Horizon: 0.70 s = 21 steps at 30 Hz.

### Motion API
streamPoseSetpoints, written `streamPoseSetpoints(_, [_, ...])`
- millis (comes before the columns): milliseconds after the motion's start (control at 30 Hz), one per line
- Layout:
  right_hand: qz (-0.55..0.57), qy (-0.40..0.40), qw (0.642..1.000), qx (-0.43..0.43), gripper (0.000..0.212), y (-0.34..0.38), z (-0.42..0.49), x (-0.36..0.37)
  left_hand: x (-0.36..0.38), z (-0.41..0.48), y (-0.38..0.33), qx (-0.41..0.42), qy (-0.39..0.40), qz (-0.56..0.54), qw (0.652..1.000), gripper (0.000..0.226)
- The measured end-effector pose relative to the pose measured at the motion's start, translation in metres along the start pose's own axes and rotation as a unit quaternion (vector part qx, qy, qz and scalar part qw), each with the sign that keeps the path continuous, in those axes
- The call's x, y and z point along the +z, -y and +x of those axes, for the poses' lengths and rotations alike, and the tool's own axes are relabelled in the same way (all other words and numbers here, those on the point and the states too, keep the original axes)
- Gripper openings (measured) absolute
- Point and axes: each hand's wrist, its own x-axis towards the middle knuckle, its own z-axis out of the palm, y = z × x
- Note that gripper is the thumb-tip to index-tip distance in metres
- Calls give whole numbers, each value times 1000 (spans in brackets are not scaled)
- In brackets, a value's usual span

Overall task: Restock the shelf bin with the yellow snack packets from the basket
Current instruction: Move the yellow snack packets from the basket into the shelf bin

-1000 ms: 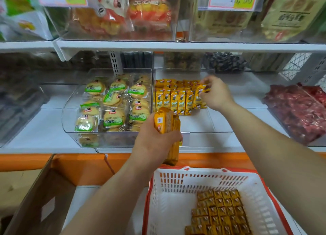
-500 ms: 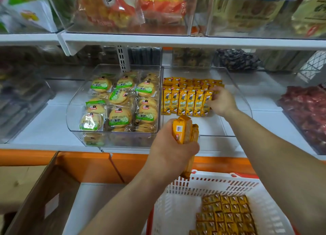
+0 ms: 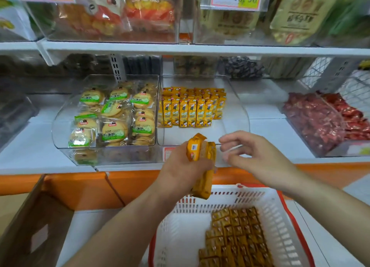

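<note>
Packets [image 3: 197, 148], a bunch of maybe three yellow ones, sit gripped in my left hand [image 3: 186, 172] just in front of the clear shelf bin [image 3: 241, 116], where about six more [image 3: 188, 112] stand upright in its front row. My right hand [image 3: 254, 156] hangs empty beside the bunch, fingers loosely curled. Below, one white basket [image 3: 280, 216] holds many more, between a white shelf [image 3: 30, 146] and one cardboard box [image 3: 30, 236].

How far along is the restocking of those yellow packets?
Partly done. Several rows of yellow packets stand at the back of the clear bin, whose front floor is bare. The left hand holds a bundle of more; the right hand hovers beside it, empty. Many spare packets lie in the basket, so plenty is left.
</note>
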Motion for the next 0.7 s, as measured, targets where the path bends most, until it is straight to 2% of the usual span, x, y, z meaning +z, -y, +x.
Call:
streamPoseSetpoints(100, [70,18,997,26,39,-7,-29,7,9,-7,2,20,24,-11,999,17])
streamPoseSetpoints(233, [121,13,992,45,34,-9,-37,8,20,-13,5,28,42,8,999,24])
streamPoseSetpoints(333, [151,12,987,57,44,-9,-40,4,25,-14,7,32,48,21,998,23])
streamPoseSetpoints(600, [267,-36,961,60,16,-15,-37,-7,24,-10,8,-12,67,-64,996,45])
streamPoseSetpoints(633, [275,-48,959,54,11,-16,-36,-9,24,-10,9,-24,71,-76,994,43])
streamPoseSetpoints(700, [294,-68,953,39,16,-18,-35,-11,23,-10,10,-46,82,-96,991,30])
